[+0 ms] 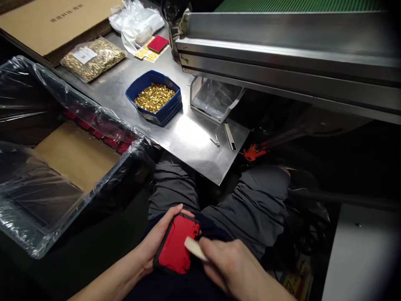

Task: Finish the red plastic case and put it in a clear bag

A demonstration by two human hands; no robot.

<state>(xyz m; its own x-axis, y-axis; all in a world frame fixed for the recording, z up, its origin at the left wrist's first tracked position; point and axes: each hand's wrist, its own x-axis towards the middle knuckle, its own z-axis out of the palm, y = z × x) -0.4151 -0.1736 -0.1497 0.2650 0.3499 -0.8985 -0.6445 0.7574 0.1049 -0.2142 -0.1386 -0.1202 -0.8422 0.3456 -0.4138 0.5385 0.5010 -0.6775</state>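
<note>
Right hand [230,259] sits beside red case [178,246], left hand [157,239] cradling it.

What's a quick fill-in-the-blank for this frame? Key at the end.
1. The left hand holds a rectangular red-and-black case, while a flat cream-coloured strip is in the ____ one.
2. An open-topped blue box on the shiny metal table contains small shiny pieces coloured ____.
3. A large grey container lined with clear plastic film is on the picture's ____ side.
4. The ribbed surface at the picture's top right is coloured ____.

Missing words: right; gold; left; green.
</note>
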